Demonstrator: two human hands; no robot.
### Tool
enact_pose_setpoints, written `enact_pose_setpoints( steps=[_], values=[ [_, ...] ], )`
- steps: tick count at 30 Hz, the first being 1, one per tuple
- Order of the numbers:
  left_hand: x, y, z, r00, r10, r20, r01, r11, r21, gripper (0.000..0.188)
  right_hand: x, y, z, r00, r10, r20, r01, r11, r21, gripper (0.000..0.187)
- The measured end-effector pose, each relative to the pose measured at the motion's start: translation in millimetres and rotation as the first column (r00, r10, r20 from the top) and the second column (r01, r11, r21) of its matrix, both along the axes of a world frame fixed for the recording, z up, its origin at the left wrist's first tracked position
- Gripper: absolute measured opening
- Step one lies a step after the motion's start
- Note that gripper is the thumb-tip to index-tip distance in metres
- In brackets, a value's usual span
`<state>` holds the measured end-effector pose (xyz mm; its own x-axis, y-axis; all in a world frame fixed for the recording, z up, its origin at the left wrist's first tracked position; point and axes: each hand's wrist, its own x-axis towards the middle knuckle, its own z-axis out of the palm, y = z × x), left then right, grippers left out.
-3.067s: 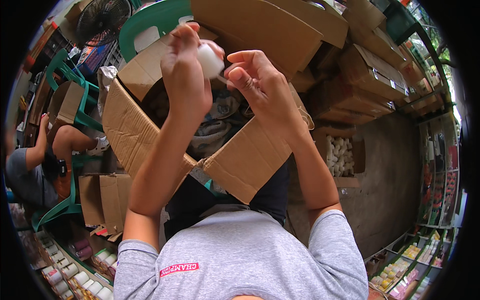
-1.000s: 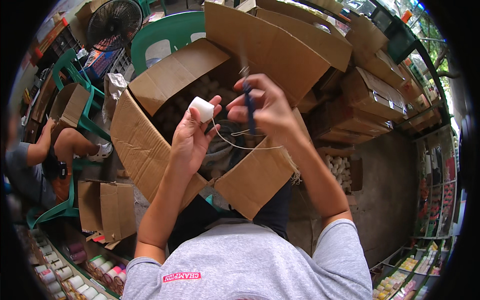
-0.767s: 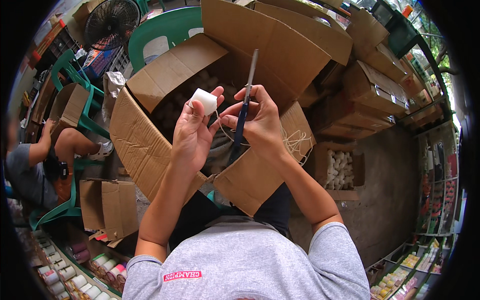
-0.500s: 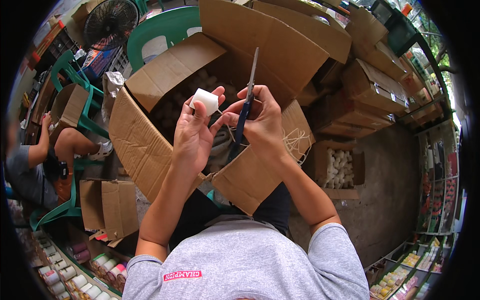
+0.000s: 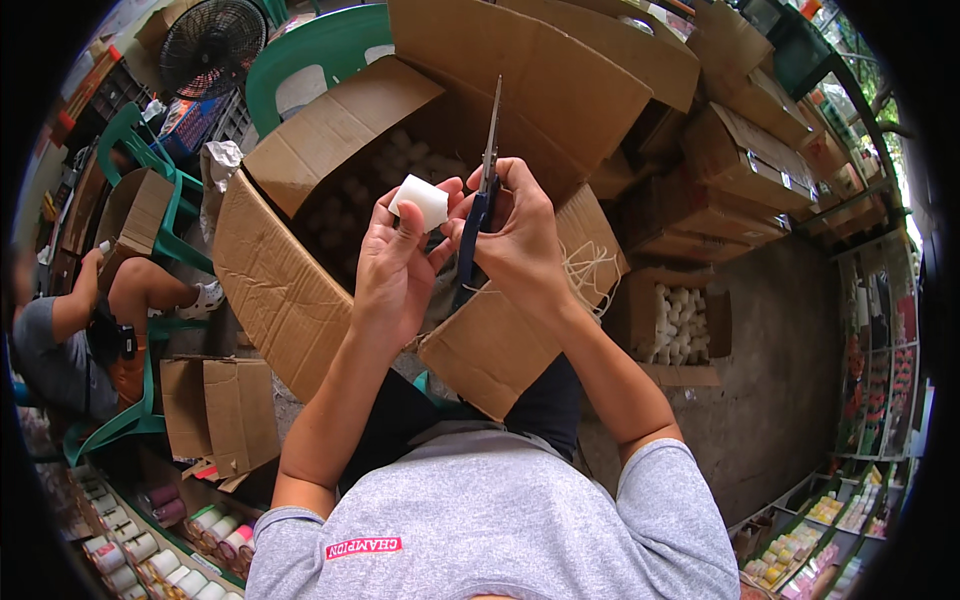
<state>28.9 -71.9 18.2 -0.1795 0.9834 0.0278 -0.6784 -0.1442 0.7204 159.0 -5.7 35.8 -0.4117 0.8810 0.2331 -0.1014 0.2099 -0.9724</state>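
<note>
Head view: I find one readable-type marking, a red label (image 5: 363,548) with pale lettering on the grey shirt (image 5: 480,500), below the grip. My left hand (image 5: 388,275) grasps the white cylinder (image 5: 418,202) between thumb and fingers. My right hand (image 5: 520,235), just beside it, grasps the scissors (image 5: 484,190), blades directed away from the body. The right fingers hide part of the scissors' handle; I cannot tell whether the fingertips touch the cylinder. Beyond the grip, shadow obscures pale pieces (image 5: 405,150) in the cardboard box (image 5: 285,285). Material: smooth, rounded cylinder; metal blades; dark blue handle; loose, thin, cream string (image 5: 590,268) beside the right wrist; creased brown cardboard.
</note>
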Motion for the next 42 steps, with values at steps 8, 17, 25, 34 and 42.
enact_pose_setpoints(
  steps=[8,17,25,34,42],
  values=[
    [-5,9,-4,0.968,0.101,0.230,-0.113,0.993,0.039,0.046,14,2,-3,0.995,0.094,0.026,-0.092,0.994,-0.055,0.039],
    [-24,4,4,0.992,-0.120,-0.039,0.114,0.986,-0.123,0.030,31,-2,-7,0.988,0.037,-0.151,-0.068,0.976,-0.206,0.042],
    [8,3,0,0.956,-0.048,-0.290,0.012,0.992,-0.124,0.019,38,-13,9,0.998,0.036,-0.058,-0.044,0.989,-0.139,0.040],
    [-10,14,6,0.951,-0.184,-0.248,0.192,0.981,0.008,0.024,80,-30,26,0.950,0.071,0.305,-0.093,0.994,0.058,0.062],
    [-3,15,11,0.912,-0.255,-0.322,0.275,0.961,0.016,0.025,89,-34,15,0.954,0.123,0.273,-0.143,0.988,0.051,0.065]
  ],
)
